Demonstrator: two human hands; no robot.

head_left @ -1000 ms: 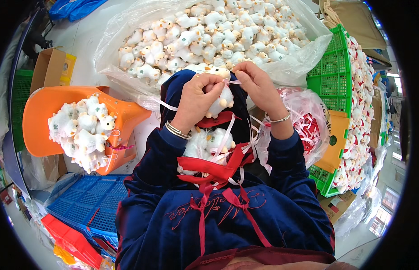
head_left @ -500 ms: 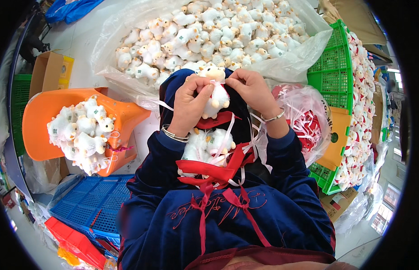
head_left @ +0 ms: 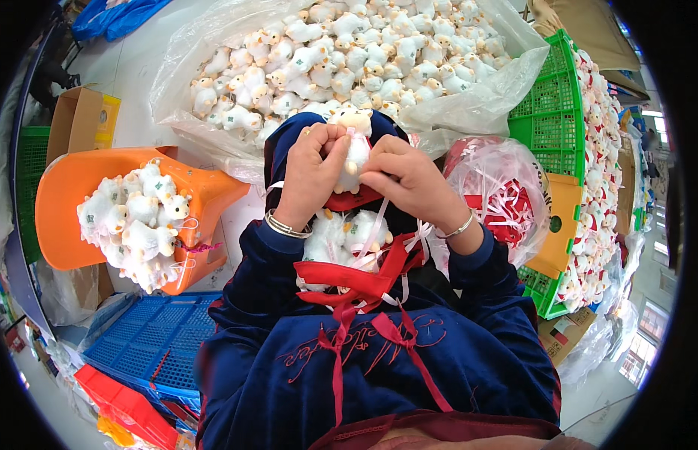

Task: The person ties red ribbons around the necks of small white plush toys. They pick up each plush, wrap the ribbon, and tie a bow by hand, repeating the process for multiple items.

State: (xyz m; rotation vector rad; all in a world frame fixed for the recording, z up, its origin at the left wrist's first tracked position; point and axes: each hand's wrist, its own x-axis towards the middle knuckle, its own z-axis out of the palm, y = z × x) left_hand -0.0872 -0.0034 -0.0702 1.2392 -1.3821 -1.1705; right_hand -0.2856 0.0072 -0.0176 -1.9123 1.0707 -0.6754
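Note:
A small white plush sheep (head_left: 355, 154) with a cream head stands upright over my lap, a pale ribbon at its neck and red cloth beside it. My left hand (head_left: 313, 165) is closed on the sheep's side near the neck ribbon. On the other side, lower down, my right hand (head_left: 415, 182) is closed in a pinch against the body; whatever its fingertips hold is hidden. More plush sheep (head_left: 326, 240) lie in my lap, under red cloth strips (head_left: 341, 279) with pale pink ribbons (head_left: 379, 225).
Beyond my knees a clear plastic sheet (head_left: 176, 97) bears a large heap of plush sheep (head_left: 379, 56). An orange chair (head_left: 60, 217) at left carries several more. At right stand a bag of red strips (head_left: 506, 210) and a green crate (head_left: 544, 112). Blue crates (head_left: 154, 341) sit lower left.
My right hand has moved down from the sheep's neck to beside its body. My left hand stays near the neck, and the sheep has turned slightly.

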